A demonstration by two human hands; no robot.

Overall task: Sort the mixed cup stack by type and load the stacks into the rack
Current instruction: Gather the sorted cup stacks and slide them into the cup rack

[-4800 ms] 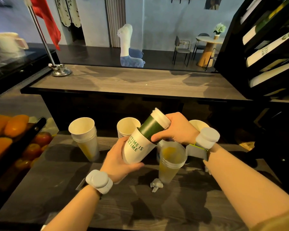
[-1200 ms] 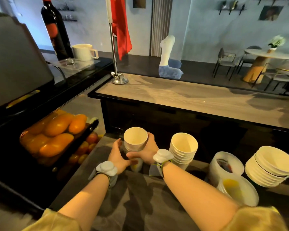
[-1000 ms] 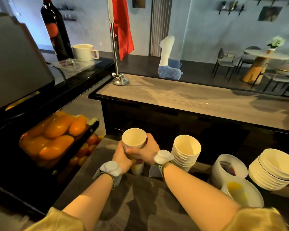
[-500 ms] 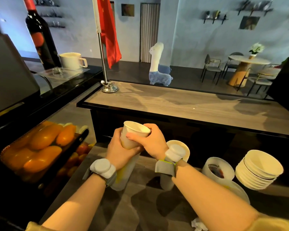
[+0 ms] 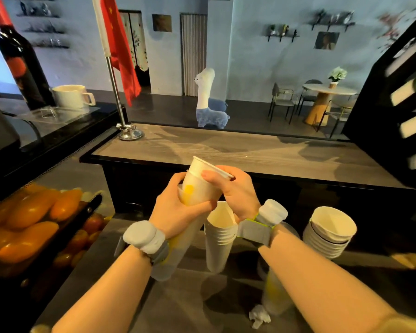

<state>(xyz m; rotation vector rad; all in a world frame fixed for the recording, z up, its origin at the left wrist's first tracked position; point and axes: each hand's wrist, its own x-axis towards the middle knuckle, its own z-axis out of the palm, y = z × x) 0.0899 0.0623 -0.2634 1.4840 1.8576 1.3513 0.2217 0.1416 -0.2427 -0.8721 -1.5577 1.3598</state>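
A tall stack of clear plastic cups with yellow print (image 5: 175,251) is lifted off the counter, tilted to the right, with my left hand (image 5: 178,210) wrapped around its upper part. My right hand (image 5: 235,191) pinches the rim of the white paper cup (image 5: 204,171) nested in the top of that stack. Below my hands a stack of white paper cups (image 5: 219,239) stands upright on the counter. A stack of wide white paper bowls (image 5: 329,231) stands at the right. Another clear cup stack (image 5: 274,292) is partly hidden under my right forearm. The black rack (image 5: 394,97) with cup rows rises at the far right.
A tray of oranges and other fruit (image 5: 31,224) fills the left side. A raised wooden bar top (image 5: 226,145) runs behind the counter, with a flag stand (image 5: 130,133) on it. A crumpled paper scrap (image 5: 258,316) lies near the front edge. A wine bottle (image 5: 22,61) and mug (image 5: 70,96) stand at the far left.
Both hands took the clear cup stack from the counter and raised it, tilting it right. The white paper cup on top has come up out of the stack a little. The view swung right.
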